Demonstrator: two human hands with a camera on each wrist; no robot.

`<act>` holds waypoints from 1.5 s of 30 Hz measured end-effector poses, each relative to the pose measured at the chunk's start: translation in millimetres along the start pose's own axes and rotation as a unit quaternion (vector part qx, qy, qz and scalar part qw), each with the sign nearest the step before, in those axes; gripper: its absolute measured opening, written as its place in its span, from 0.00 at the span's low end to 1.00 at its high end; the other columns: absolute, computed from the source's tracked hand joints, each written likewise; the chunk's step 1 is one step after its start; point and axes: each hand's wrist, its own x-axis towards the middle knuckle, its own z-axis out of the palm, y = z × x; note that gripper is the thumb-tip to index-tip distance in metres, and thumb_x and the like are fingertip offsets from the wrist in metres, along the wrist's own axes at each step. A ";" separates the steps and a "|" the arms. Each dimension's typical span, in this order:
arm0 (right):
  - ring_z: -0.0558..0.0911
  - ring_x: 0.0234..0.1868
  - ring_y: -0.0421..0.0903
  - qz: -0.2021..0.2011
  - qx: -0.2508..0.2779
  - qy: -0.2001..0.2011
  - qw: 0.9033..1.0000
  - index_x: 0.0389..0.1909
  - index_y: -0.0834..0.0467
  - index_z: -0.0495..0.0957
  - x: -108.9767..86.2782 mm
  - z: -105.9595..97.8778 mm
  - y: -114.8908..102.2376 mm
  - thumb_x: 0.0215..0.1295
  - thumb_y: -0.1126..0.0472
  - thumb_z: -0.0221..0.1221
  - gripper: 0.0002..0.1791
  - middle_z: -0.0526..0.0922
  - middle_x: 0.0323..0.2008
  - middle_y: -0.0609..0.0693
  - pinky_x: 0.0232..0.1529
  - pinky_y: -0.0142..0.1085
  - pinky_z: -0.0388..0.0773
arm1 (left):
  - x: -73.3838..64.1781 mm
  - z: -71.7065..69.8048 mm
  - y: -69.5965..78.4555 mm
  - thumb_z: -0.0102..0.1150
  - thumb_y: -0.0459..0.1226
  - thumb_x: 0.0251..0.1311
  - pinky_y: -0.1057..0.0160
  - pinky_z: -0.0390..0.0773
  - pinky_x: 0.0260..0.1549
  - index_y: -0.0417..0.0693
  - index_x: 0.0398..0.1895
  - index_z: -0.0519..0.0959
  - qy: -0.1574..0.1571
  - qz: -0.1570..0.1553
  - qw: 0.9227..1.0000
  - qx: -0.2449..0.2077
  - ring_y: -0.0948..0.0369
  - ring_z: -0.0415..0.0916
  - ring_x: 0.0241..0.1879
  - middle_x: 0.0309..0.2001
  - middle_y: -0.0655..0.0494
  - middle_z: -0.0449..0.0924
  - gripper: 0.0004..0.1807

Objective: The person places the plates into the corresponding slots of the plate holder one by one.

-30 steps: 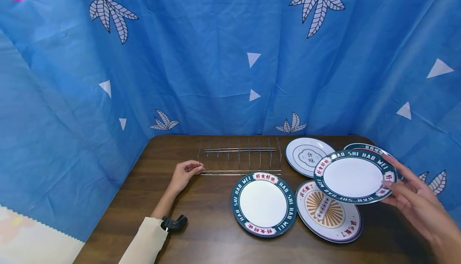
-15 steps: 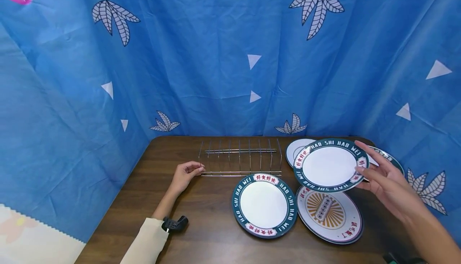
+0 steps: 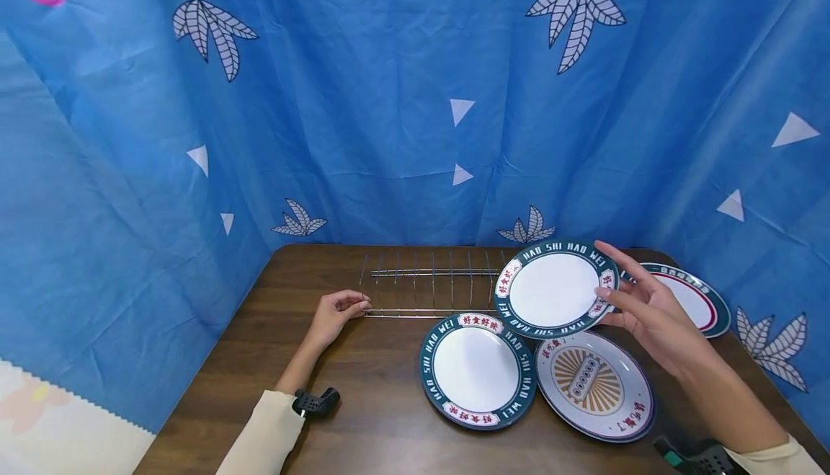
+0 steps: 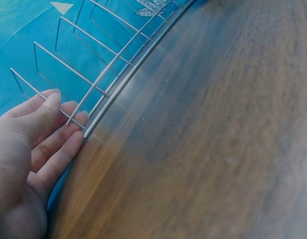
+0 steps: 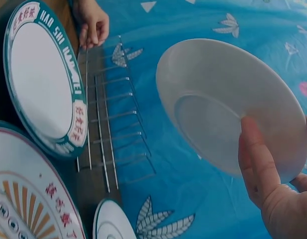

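My left hand [image 3: 337, 316] pinches the left end of a wire dish rack [image 3: 431, 313], thumb and fingers around its end wire in the left wrist view. In my right hand [image 3: 648, 309] is a green-rimmed white plate [image 3: 554, 289], gripped by its right edge and tilted above the table. Its pale underside faces the right wrist camera, with fingers [image 5: 257, 159] spread against it. The held plate overlaps the rack's right end in the head view. Between the rack's upright wires no plate is seen.
A matching green-rimmed plate [image 3: 476, 374] lies in front of the rack. Right of it lies a plate with an orange sunburst [image 3: 596, 388]. A red-ringed plate [image 3: 697, 302] is at the far right. A white plate [image 5: 112, 224] lies beside the rack. Blue curtain [image 3: 389, 100] hangs behind.
My right hand has carried the green-rimmed plate left, from over the far-right plate to near the rack's right end. The left hand has stayed on the rack.
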 end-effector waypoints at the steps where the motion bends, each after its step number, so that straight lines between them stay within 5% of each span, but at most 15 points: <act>1: 0.84 0.47 0.43 0.000 0.000 0.000 1.000 0.80 0.45 0.54 2.1 3.2 -0.3 0.76 0.71 0.51 0.37 0.70 0.57 0.54 0.45 0.39 0.87 | -0.2 -0.1 -0.2 0.62 0.27 0.67 0.61 0.87 0.42 0.26 0.45 0.82 0.000 -0.001 1.000 -0.002 0.56 0.87 0.42 0.44 0.29 0.84 0.09; 10: 0.79 0.42 0.44 0.019 -0.044 0.012 0.999 0.80 0.44 0.56 24.1 35.1 -3.5 0.75 0.65 0.58 0.38 0.67 0.49 0.58 0.42 0.39 0.88 | -3.5 0.8 -3.5 0.62 0.26 0.66 0.60 0.87 0.42 0.25 0.45 0.81 0.009 -0.005 1.000 -0.012 0.57 0.87 0.41 0.43 0.30 0.84 0.09; 24: 0.82 0.54 0.45 0.024 -0.090 -0.006 0.996 0.80 0.40 0.55 62.4 83.3 1.3 0.73 0.57 0.61 0.39 0.63 0.69 0.65 0.47 0.42 0.87 | -1.3 0.7 -2.8 0.62 0.26 0.67 0.60 0.88 0.41 0.24 0.45 0.81 -0.002 0.005 1.000 -0.018 0.54 0.88 0.41 0.43 0.27 0.83 0.09; 35: 0.84 0.46 0.52 0.007 -0.068 -0.026 0.997 0.79 0.41 0.58 88.6 116.1 8.4 0.70 0.59 0.65 0.40 0.74 0.52 0.65 0.47 0.45 0.87 | 2.3 0.1 -1.2 0.63 0.26 0.65 0.60 0.88 0.41 0.24 0.44 0.81 -0.003 0.003 1.000 -0.012 0.61 0.87 0.40 0.44 0.26 0.82 0.09; 45: 0.86 0.45 0.54 -0.012 -0.066 -0.056 0.996 0.78 0.41 0.61 108.3 142.1 13.3 0.69 0.59 0.67 0.40 0.77 0.47 0.65 0.46 0.50 0.87 | 0.6 1.3 -0.4 0.63 0.25 0.65 0.61 0.88 0.41 0.25 0.44 0.82 0.004 -0.001 1.000 -0.003 0.61 0.87 0.40 0.44 0.28 0.83 0.09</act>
